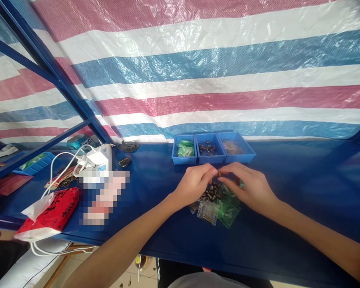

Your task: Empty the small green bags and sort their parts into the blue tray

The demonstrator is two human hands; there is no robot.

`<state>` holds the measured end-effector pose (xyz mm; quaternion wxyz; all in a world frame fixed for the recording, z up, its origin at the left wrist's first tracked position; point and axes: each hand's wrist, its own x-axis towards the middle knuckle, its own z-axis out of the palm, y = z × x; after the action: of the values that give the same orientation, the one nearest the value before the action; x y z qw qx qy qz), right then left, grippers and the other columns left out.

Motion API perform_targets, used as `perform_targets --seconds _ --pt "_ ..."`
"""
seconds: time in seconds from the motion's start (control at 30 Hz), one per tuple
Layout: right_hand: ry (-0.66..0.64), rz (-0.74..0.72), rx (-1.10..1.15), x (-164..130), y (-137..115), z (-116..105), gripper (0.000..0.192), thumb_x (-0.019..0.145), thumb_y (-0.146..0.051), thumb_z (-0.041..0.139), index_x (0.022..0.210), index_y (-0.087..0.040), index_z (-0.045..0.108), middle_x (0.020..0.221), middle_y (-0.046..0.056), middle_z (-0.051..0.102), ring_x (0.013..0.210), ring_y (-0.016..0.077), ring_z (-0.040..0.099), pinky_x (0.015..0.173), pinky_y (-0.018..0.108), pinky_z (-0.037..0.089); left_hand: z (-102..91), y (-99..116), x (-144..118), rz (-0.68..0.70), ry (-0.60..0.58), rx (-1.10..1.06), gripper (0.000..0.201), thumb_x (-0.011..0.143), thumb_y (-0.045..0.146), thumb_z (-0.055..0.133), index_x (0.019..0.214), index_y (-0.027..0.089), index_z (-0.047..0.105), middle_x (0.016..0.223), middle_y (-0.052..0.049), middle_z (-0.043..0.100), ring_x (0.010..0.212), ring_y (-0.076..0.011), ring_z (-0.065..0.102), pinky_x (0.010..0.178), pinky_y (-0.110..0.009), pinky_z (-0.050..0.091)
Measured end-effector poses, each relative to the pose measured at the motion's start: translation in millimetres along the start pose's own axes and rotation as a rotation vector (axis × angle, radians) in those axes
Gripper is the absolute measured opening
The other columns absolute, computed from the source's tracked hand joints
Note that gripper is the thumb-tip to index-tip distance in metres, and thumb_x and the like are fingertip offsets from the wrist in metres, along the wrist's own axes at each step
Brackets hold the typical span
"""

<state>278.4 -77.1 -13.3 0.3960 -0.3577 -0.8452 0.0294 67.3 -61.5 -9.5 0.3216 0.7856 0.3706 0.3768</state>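
Note:
My left hand point(196, 182) is closed, thumb and forefinger pressed together, and its fingertips meet those of my right hand. Thumb and forefinger of my right hand point(250, 184) pinch a small brownish metal part point(219, 174), too small to name exactly. What the left fingers hold is hidden. Under both hands lies a pile of loose metal parts point(211, 193), partly covered by them. In front of the pile rest a clear plastic bag point(207, 212) with thin brass-coloured pieces inside and a green plastic bag point(229, 212).
Behind my hands stand three joined blue bins: green packets point(185, 148), dark metal parts point(208, 149) and clear bags point(232, 147). To the left are a power strip point(106, 154), a black object point(125, 162) and a red tissue pack point(55, 212). Another person's arm shows far left.

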Motion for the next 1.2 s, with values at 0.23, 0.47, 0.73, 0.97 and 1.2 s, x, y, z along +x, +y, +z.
perform_targets --seconds 0.23,0.47,0.73,0.97,1.2 --pt "-0.036 -0.083 -0.256 51 42 4 0.018 0.101 -0.025 0.054 0.11 -0.017 0.067 0.111 0.014 0.07 0.105 0.0314 0.064 0.093 0.048 0.054 -9.9 -12 3 -0.037 0.117 0.155 0.028 0.108 0.038 0.038 0.123 0.022 0.056 0.078 0.002 0.062 0.067 -0.0145 0.061 0.066 -0.025 0.044" --pt "-0.202 -0.096 -0.341 40 19 -8 0.031 0.103 -0.023 0.046 0.13 -0.017 0.061 0.136 0.019 0.057 0.128 0.0353 0.055 0.094 0.049 0.057 -20.4 -12 3 0.013 0.046 0.449 0.029 0.11 0.036 0.035 0.122 0.023 0.057 0.099 -0.003 0.071 0.081 -0.0188 0.068 0.068 -0.027 0.043" --pt "-0.342 -0.14 -0.184 -15 4 0 0.021 0.104 -0.021 0.048 0.115 -0.019 0.065 0.114 0.013 0.066 0.107 0.0298 0.063 0.088 0.046 0.057 -18.0 -6 1 0.112 -0.149 0.655 0.033 0.11 0.037 0.033 0.122 0.021 0.06 0.101 -0.005 0.073 0.084 -0.0213 0.07 0.065 -0.027 0.044" --pt "-0.342 -0.104 -0.082 -12 5 0 0.022 0.105 -0.022 0.046 0.115 -0.018 0.065 0.113 0.014 0.068 0.108 0.0288 0.062 0.089 0.047 0.056 -55.1 -1 9 -0.003 -0.343 0.464 0.033 0.105 0.024 0.04 0.127 0.026 0.064 0.111 -0.005 0.073 0.094 -0.0199 0.069 0.077 -0.028 0.05" --pt "-0.355 -0.104 -0.002 -14 -10 5 0.022 0.105 -0.021 0.047 0.114 -0.019 0.067 0.113 0.013 0.069 0.108 0.0286 0.062 0.089 0.046 0.055 -79.8 -10 13 -0.234 -0.698 0.226 0.046 0.073 0.04 0.085 0.113 0.022 0.073 0.094 -0.003 0.07 0.086 -0.0183 0.067 0.067 -0.023 0.047"
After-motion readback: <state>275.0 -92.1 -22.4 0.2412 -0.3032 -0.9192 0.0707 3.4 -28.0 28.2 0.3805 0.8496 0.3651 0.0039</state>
